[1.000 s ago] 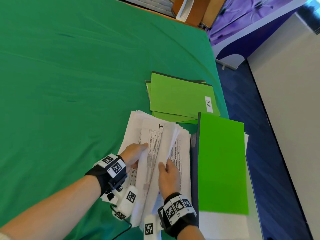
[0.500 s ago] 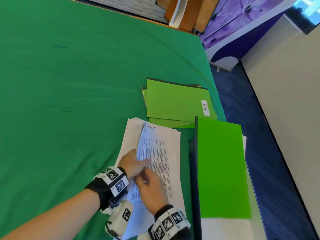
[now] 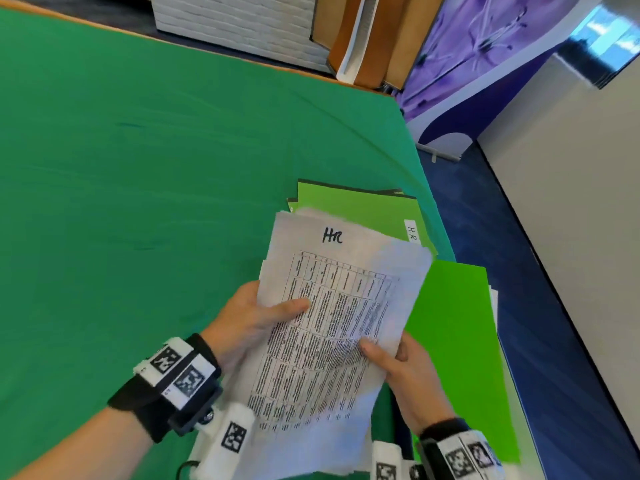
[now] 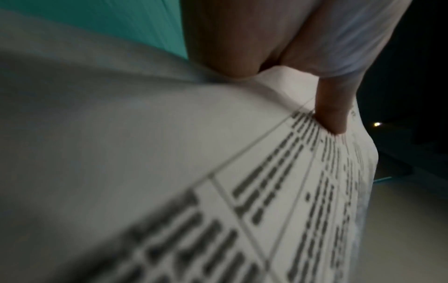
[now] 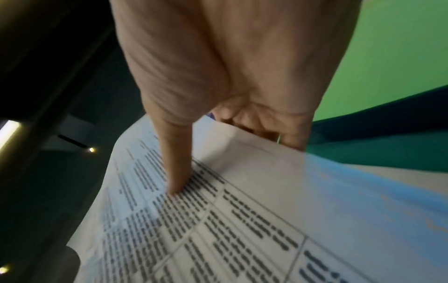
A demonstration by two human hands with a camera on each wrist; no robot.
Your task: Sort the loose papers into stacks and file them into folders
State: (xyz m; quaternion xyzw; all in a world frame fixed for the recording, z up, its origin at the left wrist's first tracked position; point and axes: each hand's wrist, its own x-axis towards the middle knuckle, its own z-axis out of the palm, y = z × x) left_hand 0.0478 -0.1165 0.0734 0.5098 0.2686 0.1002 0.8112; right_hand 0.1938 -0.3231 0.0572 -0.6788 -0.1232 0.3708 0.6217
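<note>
A stack of printed papers, its top sheet hand-marked "HR", is lifted off the green table. My left hand grips its left edge, thumb on top. My right hand grips the right edge, thumb on the print and fingers underneath. Behind the stack lies a pile of green folders, the top one with a white "HR" label. To the right a bright green folder lies near the table's edge, with white sheets showing under it.
The green cloth table spreads wide to the left and back. Its right edge drops to a blue floor and a grey wall. Brown boards and a white brick-pattern panel stand beyond the far edge.
The papers were fanned and shuffled flat on the table; now both hands have gathered them into one stack and raised it, tilted toward me. The view has shifted too.
</note>
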